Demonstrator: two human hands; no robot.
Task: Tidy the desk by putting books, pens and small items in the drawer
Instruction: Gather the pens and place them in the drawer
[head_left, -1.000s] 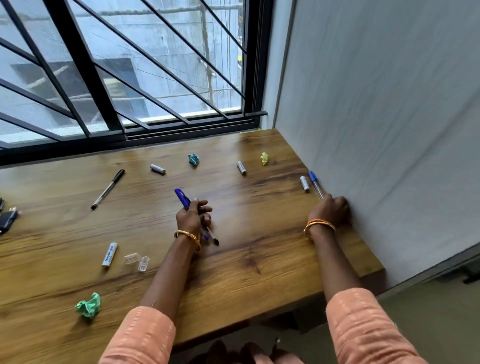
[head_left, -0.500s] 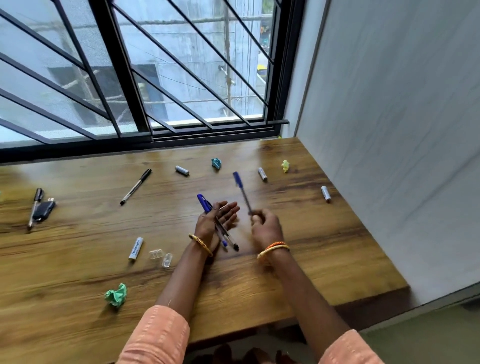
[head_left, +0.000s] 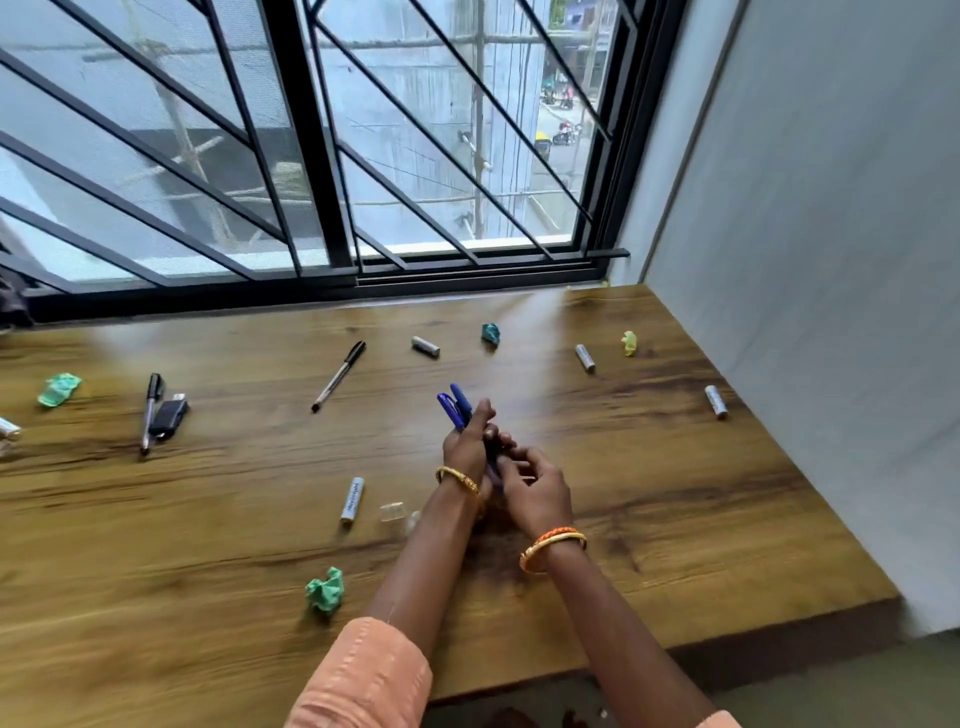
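Right hand (head_left: 535, 486) has come in against the left hand (head_left: 470, 447), its pen now bundled with the others.
At frame centre above the desk (head_left: 675, 519), left fingers curl round the blue-capped pens (head_left: 457, 405); right fingers curl at the barrels, grasp unclear. Farther off, a black pen (head_left: 338, 375) lies loose.

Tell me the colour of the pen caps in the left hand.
Blue pen caps, seen in the head view.
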